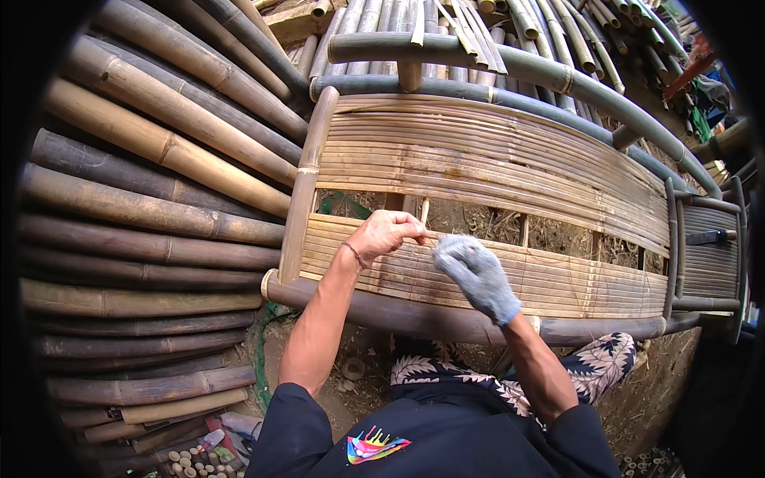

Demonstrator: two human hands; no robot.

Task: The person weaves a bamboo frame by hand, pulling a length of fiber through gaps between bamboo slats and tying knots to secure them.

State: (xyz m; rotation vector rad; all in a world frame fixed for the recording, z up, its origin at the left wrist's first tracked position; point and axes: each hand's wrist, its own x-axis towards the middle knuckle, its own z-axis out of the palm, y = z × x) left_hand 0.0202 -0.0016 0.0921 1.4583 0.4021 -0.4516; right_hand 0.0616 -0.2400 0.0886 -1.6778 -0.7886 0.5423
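Note:
A bamboo bench (295, 215) with a round-pole frame and a seat of thin slats (494, 163) lies across in front of me. Over its near band of slats, my bare left hand (389, 237) is closed in a pinch, its wrist ringed by a thin dark bracelet. Just to its right, my right hand (476, 275) wears a grey knit glove, its fingers curled together. A thin reddish cord (558, 260) trails over the slats to the right and seems to run up to both hands; the fingers hide where it is gripped.
Thick bamboo poles (159, 151) are stacked along the left. More cut bamboo (550, 40) lies beyond the bench's far rail (526, 72). At the right, a knife (709, 237) rests on a smaller slatted bamboo piece (709, 275). Short cut bamboo ends (195, 462) sit at the lower left.

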